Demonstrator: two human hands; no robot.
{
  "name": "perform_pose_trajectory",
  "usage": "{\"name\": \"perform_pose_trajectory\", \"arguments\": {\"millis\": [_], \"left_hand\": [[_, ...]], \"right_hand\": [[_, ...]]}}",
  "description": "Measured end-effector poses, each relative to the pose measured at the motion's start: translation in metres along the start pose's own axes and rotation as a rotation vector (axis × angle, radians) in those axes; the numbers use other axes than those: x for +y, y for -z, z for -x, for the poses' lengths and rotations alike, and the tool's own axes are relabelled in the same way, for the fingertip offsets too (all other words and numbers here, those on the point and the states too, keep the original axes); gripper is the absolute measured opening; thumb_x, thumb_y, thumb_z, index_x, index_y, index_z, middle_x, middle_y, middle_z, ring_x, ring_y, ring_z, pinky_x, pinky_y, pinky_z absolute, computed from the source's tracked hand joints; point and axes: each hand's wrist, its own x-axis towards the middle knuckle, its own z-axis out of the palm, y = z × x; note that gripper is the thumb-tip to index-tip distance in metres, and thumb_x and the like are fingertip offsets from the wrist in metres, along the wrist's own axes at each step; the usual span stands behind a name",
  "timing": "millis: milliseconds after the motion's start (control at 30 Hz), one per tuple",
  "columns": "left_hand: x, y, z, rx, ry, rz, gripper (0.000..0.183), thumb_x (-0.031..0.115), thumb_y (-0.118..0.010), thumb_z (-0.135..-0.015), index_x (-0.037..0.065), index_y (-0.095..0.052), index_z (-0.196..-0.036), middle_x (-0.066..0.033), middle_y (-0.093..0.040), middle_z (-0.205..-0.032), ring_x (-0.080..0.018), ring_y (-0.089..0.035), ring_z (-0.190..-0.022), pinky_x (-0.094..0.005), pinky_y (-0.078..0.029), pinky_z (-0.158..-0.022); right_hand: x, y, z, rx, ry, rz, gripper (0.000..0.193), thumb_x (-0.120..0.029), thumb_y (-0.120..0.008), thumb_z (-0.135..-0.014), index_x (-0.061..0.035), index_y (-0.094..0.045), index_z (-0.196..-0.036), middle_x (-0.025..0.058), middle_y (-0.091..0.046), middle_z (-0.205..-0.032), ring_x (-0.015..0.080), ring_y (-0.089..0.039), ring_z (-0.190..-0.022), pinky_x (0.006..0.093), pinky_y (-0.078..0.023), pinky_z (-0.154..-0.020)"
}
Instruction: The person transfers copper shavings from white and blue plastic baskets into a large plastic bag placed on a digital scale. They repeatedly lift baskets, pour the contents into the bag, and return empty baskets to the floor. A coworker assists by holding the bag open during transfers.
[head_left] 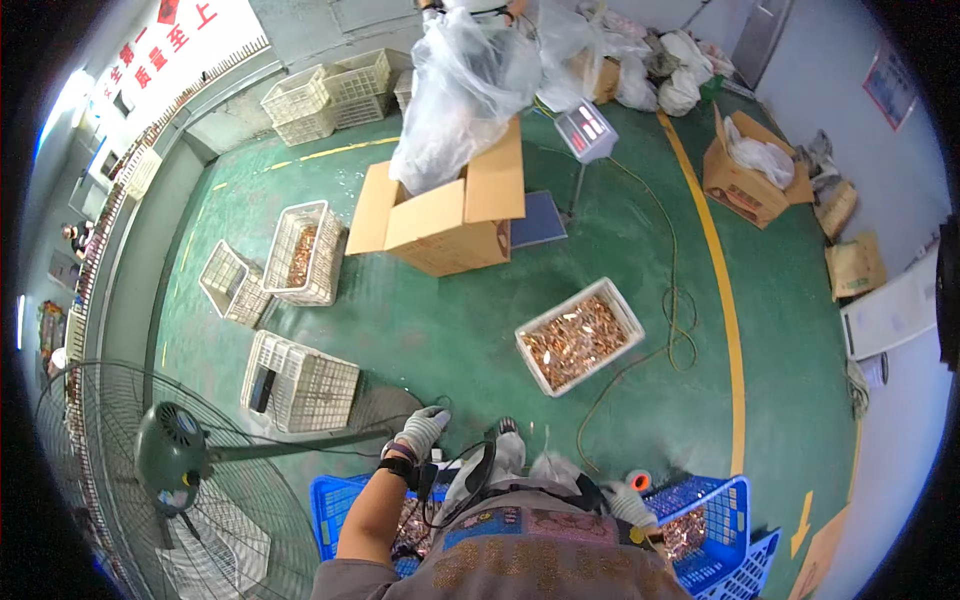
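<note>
1. Close in, the gloved left hand (421, 432) hangs loosely curled, gripping nothing.
2. Below it sits a blue crate (335, 505) of coppery parts.
3. The gloved right hand (630, 503) rests by another blue crate (722, 520); its grip cannot be told.
4. Ahead lies a white crate (580, 335), filled alike.

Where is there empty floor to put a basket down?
Bare green floor lies between the cardboard box, the white crate of copper-coloured bits and the overturned white crate. It is crowded by the fan and blue crates near the gloved left hand.
</note>
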Motion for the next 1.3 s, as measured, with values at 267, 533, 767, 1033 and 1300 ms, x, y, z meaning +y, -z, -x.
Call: {"name": "perform_pose_trajectory", "arguments": {"millis": [267, 533, 767, 1033, 1300], "left_hand": [[0.089, 0.116, -0.033, 0.187, -0.023, -0.150, 0.035, 0.031, -0.057, -0.091, 0.006, -0.066, -0.114, -0.0170, -0.068, -0.108, -0.0289, -0.064, -0.103, -0.0354, -0.048, -0.089], [0.031, 0.213, -0.161, 0.410, 0.135, 0.078, 0.035, 0.032, -0.058, -0.088, 0.004, -0.068, -0.108, -0.0164, -0.070, -0.101, -0.0301, -0.066, -0.097, -0.0373, -0.050, -0.085], [0.079, 0.253, -0.213, 0.488, 0.393, 0.438, 0.033, 0.027, -0.064, -0.089, 0.000, -0.067, -0.108, -0.0043, -0.068, -0.088, -0.0148, -0.061, -0.078, -0.0296, -0.050, -0.070], [0.097, 0.291, -0.298, 0.185, 0.581, 0.171, 0.040, 0.035, -0.061, -0.088, 0.001, -0.068, -0.106, -0.0135, -0.071, -0.094, -0.0223, -0.066, -0.088, -0.0347, -0.050, -0.081], [0.025, 0.439, -0.527, 0.418, 0.464, -0.075, 0.051, 0.036, -0.066, -0.081, 0.003, -0.060, -0.119, -0.0197, -0.062, -0.121, -0.0342, -0.060, -0.110, -0.0413, -0.047, -0.094]], "right_hand": [[-0.235, 0.058, -0.261, -0.134, 0.085, 0.300, 0.042, -0.030, -0.061, -0.088, -0.0020, -0.062, -0.119, 0.0174, -0.066, -0.113, 0.0295, -0.063, -0.104, 0.0358, -0.048, -0.090], [-0.445, 0.046, -0.607, -0.454, 0.204, 0.286, 0.047, -0.026, -0.066, -0.087, 0.0011, -0.057, -0.124, 0.0136, -0.064, -0.118, 0.0237, -0.058, -0.110, 0.0349, -0.045, -0.095], [-0.589, -0.045, -0.908, -0.579, 0.088, 0.761, 0.063, -0.030, -0.071, -0.080, 0.0006, -0.052, -0.132, 0.0186, -0.055, -0.134, 0.0331, -0.053, -0.122, 0.0409, -0.043, -0.102], [-0.558, -0.199, -1.037, -0.523, -0.066, 1.219, 0.085, -0.042, -0.079, -0.067, -0.0072, -0.045, -0.137, 0.0155, -0.053, -0.136, 0.0327, -0.055, -0.121, 0.0456, -0.046, -0.100], [-0.565, -0.165, -0.932, -0.851, 0.508, 1.096, 0.023, -0.023, -0.057, -0.081, -0.0082, -0.067, -0.094, 0.0153, -0.068, -0.096, 0.0341, -0.065, -0.089, 0.0460, -0.050, -0.077]]}}
